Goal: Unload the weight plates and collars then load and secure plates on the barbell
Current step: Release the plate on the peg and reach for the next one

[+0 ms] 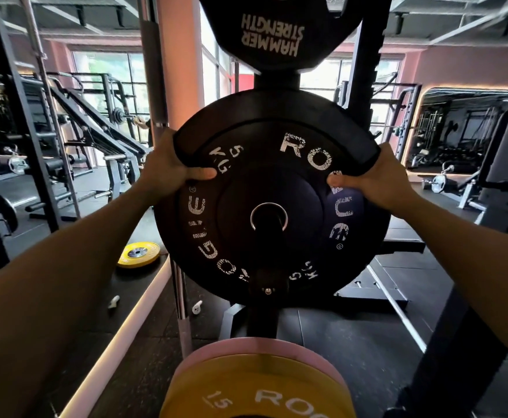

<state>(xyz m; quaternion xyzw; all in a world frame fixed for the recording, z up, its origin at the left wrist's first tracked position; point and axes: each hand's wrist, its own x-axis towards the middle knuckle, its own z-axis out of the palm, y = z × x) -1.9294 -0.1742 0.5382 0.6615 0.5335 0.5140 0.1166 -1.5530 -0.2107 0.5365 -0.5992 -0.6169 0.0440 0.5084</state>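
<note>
Left hand [168,167] and right hand [376,179] each grip the black plate [272,206] (apparently on a storage peg); thumbs in front.

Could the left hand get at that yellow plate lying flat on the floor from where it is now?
Probably not right now. The left hand is gripping the rim of the black 5 kg plate on the storage peg, together with the right hand. The yellow floor plate lies uncovered, but lower and beyond that hand.
</note>
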